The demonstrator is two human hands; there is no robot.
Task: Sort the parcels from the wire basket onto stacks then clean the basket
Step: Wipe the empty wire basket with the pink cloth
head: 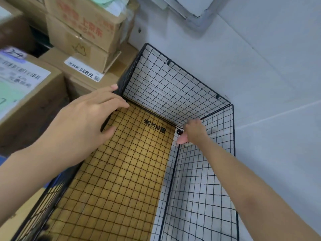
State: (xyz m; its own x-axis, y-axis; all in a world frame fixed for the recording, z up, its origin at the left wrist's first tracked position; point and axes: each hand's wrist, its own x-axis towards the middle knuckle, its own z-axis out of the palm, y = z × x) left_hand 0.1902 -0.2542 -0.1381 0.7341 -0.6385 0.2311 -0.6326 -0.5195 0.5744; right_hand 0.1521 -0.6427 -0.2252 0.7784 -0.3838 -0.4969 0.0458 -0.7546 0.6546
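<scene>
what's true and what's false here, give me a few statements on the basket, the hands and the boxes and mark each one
1. The wire basket holds no parcels. True.
2. The right hand rests outside the basket on the white wall. False: it reaches inside, down at the far right corner.
3. Cardboard boxes are stacked to the left of the basket. True.
4. The left hand holds a cloth. False: no cloth shows; its fingers reach over the basket's left rim.
5. Only white floor shows through the basket's bottom. False: a brown printed sheet covers most of the bottom.
</scene>
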